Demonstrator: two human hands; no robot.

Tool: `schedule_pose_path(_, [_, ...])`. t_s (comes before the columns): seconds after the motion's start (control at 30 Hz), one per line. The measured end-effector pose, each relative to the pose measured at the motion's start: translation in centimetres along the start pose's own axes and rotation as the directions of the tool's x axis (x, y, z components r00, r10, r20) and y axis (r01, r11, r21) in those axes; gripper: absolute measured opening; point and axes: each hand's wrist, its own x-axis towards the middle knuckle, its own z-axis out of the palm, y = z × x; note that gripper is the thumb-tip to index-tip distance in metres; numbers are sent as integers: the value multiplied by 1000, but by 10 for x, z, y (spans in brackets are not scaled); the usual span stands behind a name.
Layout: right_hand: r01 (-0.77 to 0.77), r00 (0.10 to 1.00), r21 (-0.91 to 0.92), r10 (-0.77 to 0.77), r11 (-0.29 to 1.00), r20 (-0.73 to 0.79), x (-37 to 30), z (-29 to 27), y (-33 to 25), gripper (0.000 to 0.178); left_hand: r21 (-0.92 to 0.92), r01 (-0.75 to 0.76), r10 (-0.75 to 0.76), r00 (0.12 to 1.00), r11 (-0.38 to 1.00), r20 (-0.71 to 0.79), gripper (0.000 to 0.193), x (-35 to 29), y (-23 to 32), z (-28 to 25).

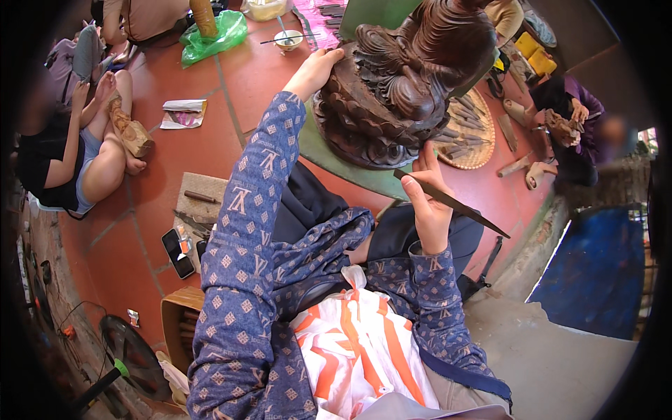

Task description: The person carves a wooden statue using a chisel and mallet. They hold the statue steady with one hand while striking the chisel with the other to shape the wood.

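Note:
A dark brown carved wooden statue (423, 70) of a seated robed figure leans on its petalled base, over a green round stand (350, 170). My left hand (313, 74) lies against the left side of that base, its fingers curled over the edge and partly hidden. Lower down, my right hand (430, 210) grips a long dark tapered file (467, 208) between thumb and fingers. The file's narrow end points down to the right, away from the statue. Fingertips of this hand reach up to the bottom edge of the base.
Right of the statue, a round woven tray (483, 150) holds several carving tools. Carved wooden pieces (514, 166) lie beyond it. People sit at left and right, one by a wooden carving (129, 133). A phone (178, 253) and a bowl (288, 40) are on the red tiles.

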Motion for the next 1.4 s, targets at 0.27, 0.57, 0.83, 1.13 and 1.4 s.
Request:
schedule_pose_path(0.27, [-65, 995, -22, 63, 998, -75, 25, -41, 29, 12, 84, 172, -142, 949, 982, -282, 70, -80, 44, 32])
schedule_pose_path(0.57, [158, 987, -143, -162, 977, -14, 53, -55, 1, 11, -4, 103, -99, 944, 995, -314, 91, -92, 28, 36])
schedule_pose_path(0.83, [512, 859, -529, -406, 677, 311, 73, -16, -14, 11, -47, 145, -152, 933, 988, -326, 80, -93, 37, 36])
schedule_pose_path(1.13, [341, 940, -628, -270, 699, 210, 72, 0, -24, 10, -108, 68, -101, 934, 992, -342, 79, -94, 34, 42])
schedule_pose_path(1.4, [341, 934, -753, -293, 562, 205, 67, 16, -31, 9, -34, 66, -74, 926, 997, -369, 77, -94, 33, 42])
